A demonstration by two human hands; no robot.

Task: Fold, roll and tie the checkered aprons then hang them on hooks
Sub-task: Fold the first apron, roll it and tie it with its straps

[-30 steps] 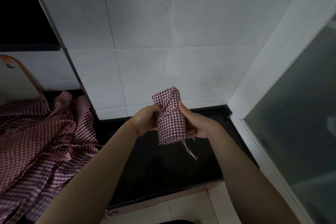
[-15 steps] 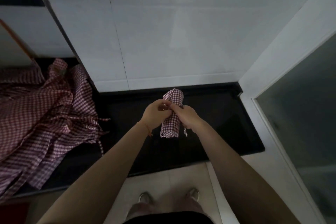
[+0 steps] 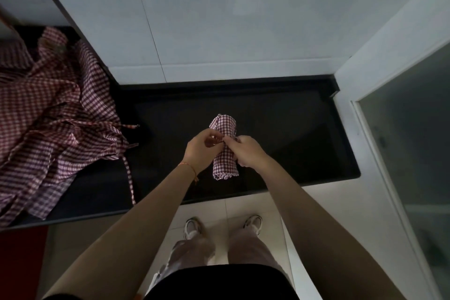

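left hand (image 3: 201,148) grip pinching rolled apron (image 3: 225,151) | right hand (image 3: 246,151) likewise

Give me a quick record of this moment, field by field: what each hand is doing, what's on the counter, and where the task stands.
left hand: pinches the tie at the roll's middle
right hand: pinches the tie from the other side
rolled apron: checkered, rolled, held over the black counter
loose aprons: crumpled heap on the counter's left
stage: roll being tied; not yet hung
hooks: none in view
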